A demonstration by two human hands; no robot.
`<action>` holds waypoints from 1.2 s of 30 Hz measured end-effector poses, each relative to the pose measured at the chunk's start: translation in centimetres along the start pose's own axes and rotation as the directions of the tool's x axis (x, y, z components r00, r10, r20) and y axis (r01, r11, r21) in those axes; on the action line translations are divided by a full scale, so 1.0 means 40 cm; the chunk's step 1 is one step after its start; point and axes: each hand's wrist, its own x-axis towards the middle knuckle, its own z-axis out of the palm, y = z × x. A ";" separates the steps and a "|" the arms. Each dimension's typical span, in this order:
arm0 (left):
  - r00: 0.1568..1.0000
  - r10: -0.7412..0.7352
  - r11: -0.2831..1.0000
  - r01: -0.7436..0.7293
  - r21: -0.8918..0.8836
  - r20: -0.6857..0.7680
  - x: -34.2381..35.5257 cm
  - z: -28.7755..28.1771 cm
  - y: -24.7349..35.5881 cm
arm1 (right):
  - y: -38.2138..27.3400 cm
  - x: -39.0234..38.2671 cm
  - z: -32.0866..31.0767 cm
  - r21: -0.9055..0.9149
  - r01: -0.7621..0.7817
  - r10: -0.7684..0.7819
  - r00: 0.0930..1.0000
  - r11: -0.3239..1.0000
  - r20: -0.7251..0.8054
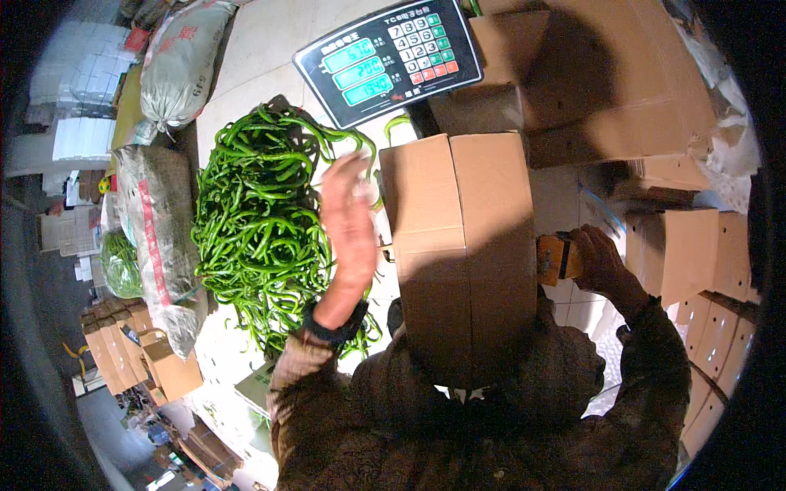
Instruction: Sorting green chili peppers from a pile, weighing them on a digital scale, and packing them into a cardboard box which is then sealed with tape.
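A closed brown cardboard box (458, 237) stands in front of me, a seam running down the middle of its top. To its left is my left hand (347, 217), slightly smeared by motion, fingers stretched out and holding nothing. It is between the box and a big heap of long green chili peppers (258, 221). At the box's right side my right hand (599, 260) is closed round an orange, blocky tape dispenser (558, 259); the fingers hide part of it. Behind the box a digital scale display (389, 61) with lit green readouts and a keypad is tilted toward me.
Full woven sacks (184, 69) lie at the far left. Cardboard boxes (123, 348) are stacked at the lower left. An open cardboard box (610, 82) stands at the far right, with more cartons (688, 254) along the right side. Pale floor tiles (565, 192) show beside my box.
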 end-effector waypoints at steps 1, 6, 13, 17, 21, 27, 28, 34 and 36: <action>0.857 -0.513 0.806 0.463 -0.368 -0.046 -0.067 0.014 -0.020 | -0.002 -0.001 0.004 0.006 -0.007 0.007 1.000 1.000 0.010; 0.422 -0.690 -0.010 0.807 -0.591 0.588 -0.474 0.143 -0.240 | -0.031 0.052 0.004 0.021 0.177 -0.173 0.976 0.984 -0.130; 0.349 -0.599 -0.120 0.851 -0.511 0.721 -0.457 0.121 -0.207 | -0.188 0.000 -0.116 -0.046 0.096 -0.101 0.989 0.994 -0.109; 0.402 -0.470 -0.044 0.879 -0.475 0.786 -0.401 0.194 -0.170 | -0.318 -0.022 -0.239 -0.283 0.084 -0.125 0.984 0.956 -0.131; 0.568 -0.671 0.188 0.753 -0.631 0.478 -0.394 0.053 -0.240 | -0.412 0.068 -0.168 -0.240 0.255 -0.304 0.933 0.937 -0.195; 0.584 -0.749 0.564 0.810 -0.162 0.313 -0.202 -0.034 0.002 | -0.622 0.190 -0.050 -0.561 -0.034 -0.079 0.981 0.827 -0.177; 0.719 -0.648 0.726 0.683 -0.083 0.249 -0.252 -0.036 -0.073 | -0.655 0.205 -0.084 -0.486 0.047 -0.124 0.984 0.873 -0.128; 0.766 -0.581 0.797 0.603 0.005 0.276 -0.257 -0.017 -0.106 | -0.545 0.183 -0.039 -0.586 -0.047 -0.191 0.922 0.809 -0.338; 0.758 -0.580 0.794 0.607 0.002 0.299 -0.257 -0.015 -0.113 | -0.401 0.132 -0.105 -0.017 0.352 -0.352 0.931 0.936 -0.099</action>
